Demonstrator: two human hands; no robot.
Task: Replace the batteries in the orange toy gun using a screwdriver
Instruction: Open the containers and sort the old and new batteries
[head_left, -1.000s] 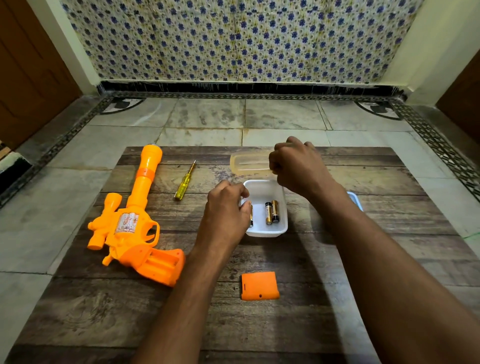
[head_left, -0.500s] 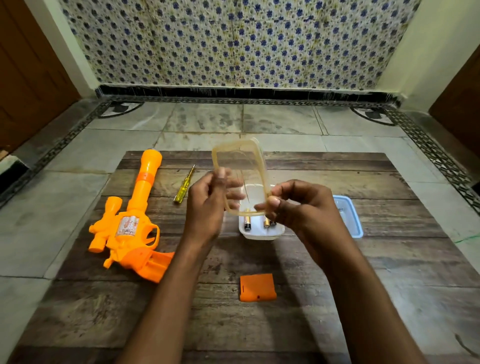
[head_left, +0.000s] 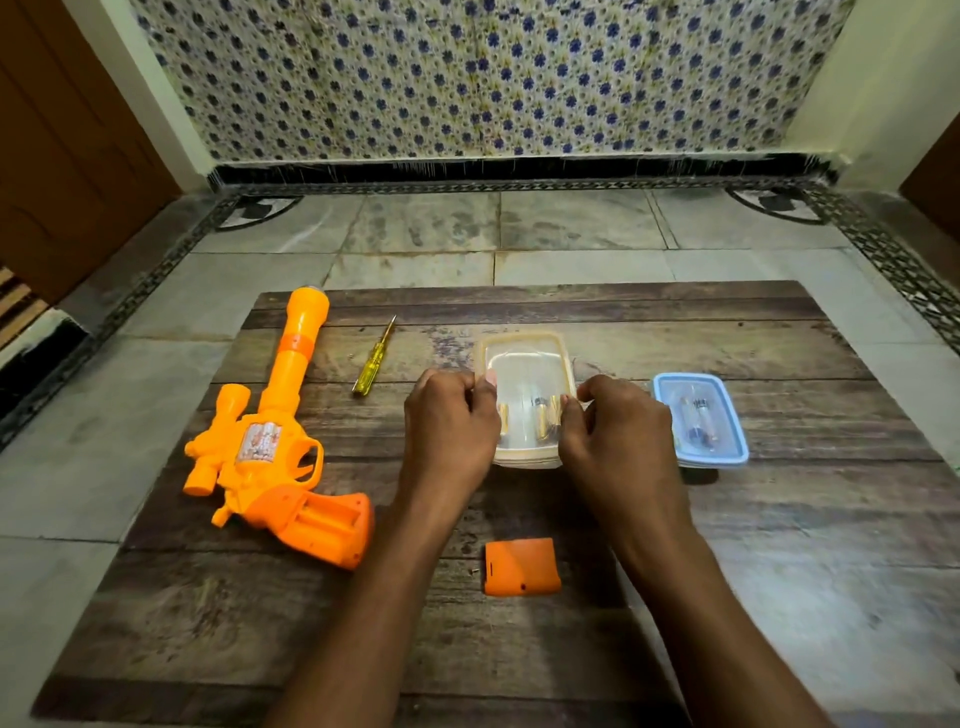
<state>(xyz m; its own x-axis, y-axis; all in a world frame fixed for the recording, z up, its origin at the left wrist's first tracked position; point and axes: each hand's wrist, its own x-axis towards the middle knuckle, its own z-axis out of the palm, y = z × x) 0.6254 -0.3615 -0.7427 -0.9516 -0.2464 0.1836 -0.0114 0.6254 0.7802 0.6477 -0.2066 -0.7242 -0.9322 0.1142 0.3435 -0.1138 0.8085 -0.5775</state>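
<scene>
Blue-flowered tiled wall (head_left: 467, 78); marble floor (head_left: 571, 234); brown doors (head_left: 62, 156).

Batteries (head_left: 543, 426) under the lid (head_left: 524, 364), between the two grips, blurred to gold smears; count unclear. Box sides hidden behind left hand (head_left: 449, 426) and right hand (head_left: 615, 431). Fingertips tucked at the lid edges; contact hard to judge. Contents of blue box (head_left: 698, 418), right of the grips, hazy through its lid. Speck beside cover (head_left: 522, 566), near of the grips, too small to name. Forearms cut by bottom edge.
</scene>
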